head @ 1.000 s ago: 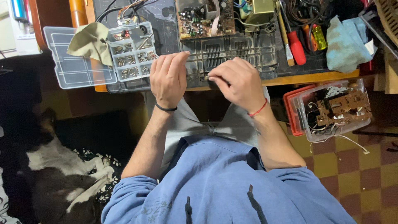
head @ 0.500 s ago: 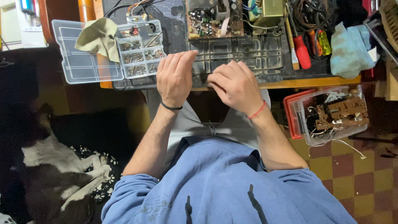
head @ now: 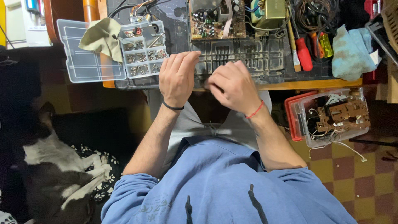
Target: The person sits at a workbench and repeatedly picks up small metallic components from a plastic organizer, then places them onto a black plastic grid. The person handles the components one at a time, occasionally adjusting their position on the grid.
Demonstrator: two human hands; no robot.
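At the near edge of the dark grey slotted plastic chassis panel (head: 244,56) lying on the wooden table (head: 315,85), the left hand (head: 177,79) lies flat with its fingers together on the panel's left part, its grip holding nothing that shows, while the right hand (head: 233,87) is curled just beside it, fingertips pinched narrow over the panel's edge, though I cannot tell whether they hold anything. Left of the panel sits a clear plastic compartment box of small metal parts (head: 143,54), a green circuit board (head: 217,18) lies beyond it, and a red-handled screwdriver (head: 304,54) lies to its right.
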